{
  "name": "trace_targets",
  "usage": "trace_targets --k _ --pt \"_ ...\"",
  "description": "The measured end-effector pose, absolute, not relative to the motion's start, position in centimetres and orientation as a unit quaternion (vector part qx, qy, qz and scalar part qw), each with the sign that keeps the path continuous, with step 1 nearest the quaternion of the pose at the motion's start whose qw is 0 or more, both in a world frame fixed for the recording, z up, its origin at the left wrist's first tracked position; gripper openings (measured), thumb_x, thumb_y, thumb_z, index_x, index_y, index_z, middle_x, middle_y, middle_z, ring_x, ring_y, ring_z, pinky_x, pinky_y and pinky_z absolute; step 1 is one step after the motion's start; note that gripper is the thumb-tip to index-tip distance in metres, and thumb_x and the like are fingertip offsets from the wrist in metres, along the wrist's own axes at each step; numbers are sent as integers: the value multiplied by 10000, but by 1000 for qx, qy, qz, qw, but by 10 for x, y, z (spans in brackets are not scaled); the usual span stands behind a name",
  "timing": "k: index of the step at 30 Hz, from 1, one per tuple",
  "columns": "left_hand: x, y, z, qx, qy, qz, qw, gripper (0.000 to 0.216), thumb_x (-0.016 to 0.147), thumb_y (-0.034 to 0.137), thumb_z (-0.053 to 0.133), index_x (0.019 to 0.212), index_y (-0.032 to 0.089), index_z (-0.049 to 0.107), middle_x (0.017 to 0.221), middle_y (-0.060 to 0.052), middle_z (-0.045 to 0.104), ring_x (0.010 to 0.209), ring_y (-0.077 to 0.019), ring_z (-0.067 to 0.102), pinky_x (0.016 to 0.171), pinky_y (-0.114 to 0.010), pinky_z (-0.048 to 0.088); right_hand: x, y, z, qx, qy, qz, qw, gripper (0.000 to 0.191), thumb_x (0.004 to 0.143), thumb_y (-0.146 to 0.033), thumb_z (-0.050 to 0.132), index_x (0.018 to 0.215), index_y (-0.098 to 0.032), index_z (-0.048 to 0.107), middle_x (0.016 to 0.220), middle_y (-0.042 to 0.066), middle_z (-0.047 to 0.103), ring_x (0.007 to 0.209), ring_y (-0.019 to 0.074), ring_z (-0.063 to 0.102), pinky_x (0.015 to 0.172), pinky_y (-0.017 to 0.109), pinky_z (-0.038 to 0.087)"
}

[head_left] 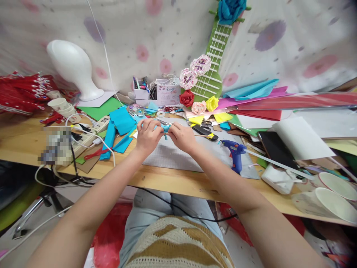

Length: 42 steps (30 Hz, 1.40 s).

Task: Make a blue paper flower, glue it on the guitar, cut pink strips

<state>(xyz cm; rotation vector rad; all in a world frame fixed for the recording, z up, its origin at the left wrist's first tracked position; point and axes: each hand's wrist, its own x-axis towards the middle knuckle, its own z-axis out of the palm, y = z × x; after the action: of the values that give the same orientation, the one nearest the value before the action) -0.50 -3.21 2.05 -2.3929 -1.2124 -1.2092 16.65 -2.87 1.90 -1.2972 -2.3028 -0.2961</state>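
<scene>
Cream knitted top [178, 242] and forearms fill the foreground; beyond, the left hand [147, 136] and right hand [182, 137] each pinch an end of a small blue paper fold [165, 128] just above the grey mat [173, 158]. Uneven pulling could tear or unfold it, and the glue gun [235, 152] near the right wrist looks easy to knock. Coloured sheets [251, 100] and paper flowers [192, 85] crowd the wooden counter [167, 182] before a spotted cloth [279, 44].

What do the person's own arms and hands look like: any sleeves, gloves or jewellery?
The left forearm and right forearm are bare, with no sleeves in view. The left hand and right hand wear no gloves, and neither wrist shows a watch or bracelet; rings are too small to tell. Below them are a cream-and-tan knitted top and light blue jeans.
</scene>
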Motion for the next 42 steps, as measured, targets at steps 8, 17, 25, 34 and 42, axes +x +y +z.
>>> trace_targets --k 8,17,25,34,42 --pt "30 -56 -5 -336 -512 -544 -574 191 798 343 578 790 156 540 791 -53 603 709 -141 595 730 -299 465 163 -28 3 -539 -793 -112 261 187 911 -290 446 851 -174 579 880 61 594 737 140 508 534 245 226" --pt "32 -39 19 -108 -382 -523 -755 188 851 299 533 796 127 582 755 -64 619 735 -145 631 768 -280 506 166 -27 -7 -468 -839 -123 247 173 908 -227 428 831 -176 575 869 60 577 779 154 501 599 239 306" --pt "36 -31 20 -96 -412 -564 -709 132 829 72 506 750 141 585 666 -7 652 628 -97 612 784 -269 499 167 -28 -11 -452 -847 -132 246 148 904 -221 441 864 -180 577 914 68 585 842 166 504 635 244 338" --pt "34 -24 16 -94 -437 -581 -680 128 755 31 532 760 146 585 671 -17 643 615 -97 617 684 -232 529 170 -33 -2 -497 -840 -110 188 154 907 -234 442 873 -171 579 916 82 583 873 176 513 608 245 318" --pt "37 -21 20 -52 -449 -592 -667 156 722 21 472 684 164 521 606 9 568 550 -69 561 600 -182 514 168 -33 -2 -515 -832 -101 182 146 896 -216 451 893 -166 588 944 95 590 907 187 517 615 249 317"
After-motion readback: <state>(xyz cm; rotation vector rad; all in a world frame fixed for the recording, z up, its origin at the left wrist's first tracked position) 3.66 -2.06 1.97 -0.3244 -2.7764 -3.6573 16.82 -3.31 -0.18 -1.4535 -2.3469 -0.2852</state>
